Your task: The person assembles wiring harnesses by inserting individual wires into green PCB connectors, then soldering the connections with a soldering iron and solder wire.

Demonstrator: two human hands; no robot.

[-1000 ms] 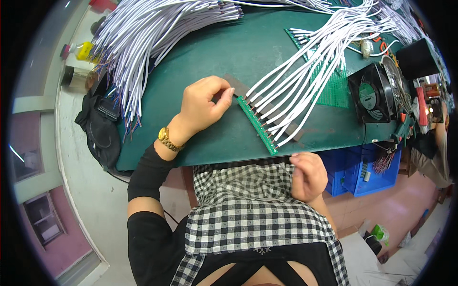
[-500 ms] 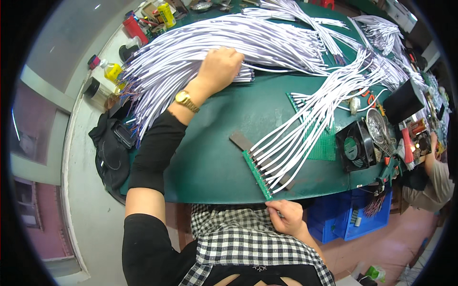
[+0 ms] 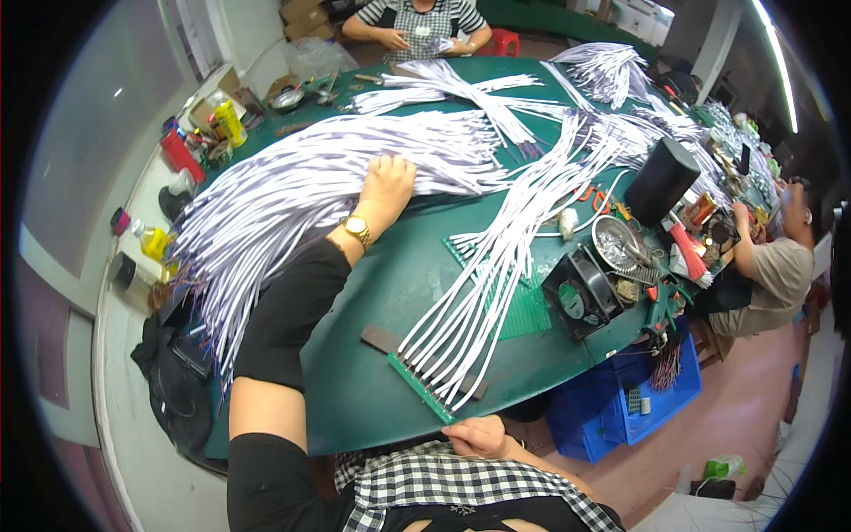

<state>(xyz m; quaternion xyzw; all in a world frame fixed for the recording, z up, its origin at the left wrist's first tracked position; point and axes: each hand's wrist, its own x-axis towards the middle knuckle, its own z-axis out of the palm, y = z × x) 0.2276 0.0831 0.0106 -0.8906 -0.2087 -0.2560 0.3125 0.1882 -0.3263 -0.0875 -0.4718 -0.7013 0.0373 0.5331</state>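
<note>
- Your right hand is nearest, at the table's near edge, fingers curled and thumb and fingertips drawn together; whether they pinch anything, you cannot tell from this view.
- The green circuit strip lies just beyond those fingertips, slanting away to the left, its near end right by them; whether they touch is unclear.
- A dark flat bar lies on the green table just past the strip, crossing beneath the attached white cables, which run from the strip up and away to the right.
- To your right, below table level, stand blue bins.
- Farther in, a perforated green board lies partly under those cables, with a black fan just right of it.
- Your left hand reaches well past the strip, knuckles up, resting on the big cable pile near its right part; the fingers bend down into it, and you cannot tell whether they grip a cable.
- Beyond the pile, more bundles of white cable lie crossed on the table.
- At the far side, a person in a checked apron faces you, near a red stool.
</note>
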